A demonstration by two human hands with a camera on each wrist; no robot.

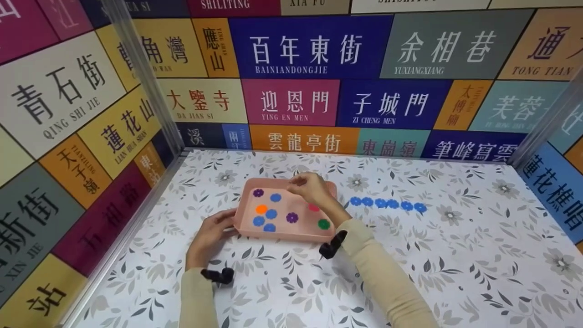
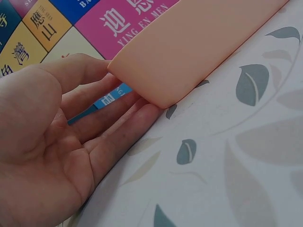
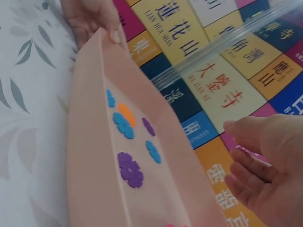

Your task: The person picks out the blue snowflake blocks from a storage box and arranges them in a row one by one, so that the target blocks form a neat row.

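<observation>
A shallow pink tray (image 1: 287, 234) lies on the table with loose flower-shaped discs in it. Among them are several blue discs (image 1: 271, 213), an orange disc (image 1: 261, 209), two purple discs (image 1: 292, 217) and a green disc (image 1: 324, 223). A pinkish-red disc (image 1: 314, 207) is partly hidden beneath my right wrist. My left hand (image 1: 212, 232) holds the tray's left end, thumb at the rim and fingers lower on the wall. Over the tray's back right part hovers my right hand (image 1: 311, 187), fingers loosely bent; the right wrist view (image 3: 267, 165) shows nothing between thumb and fingers.
Right of the tray, several blue flower discs (image 1: 387, 203) form a row on the leaf-patterned tabletop (image 1: 291, 287). Panels with street names (image 1: 314, 50) wall the table at the back and sides. A black strap device (image 1: 333, 246) sits on each wrist.
</observation>
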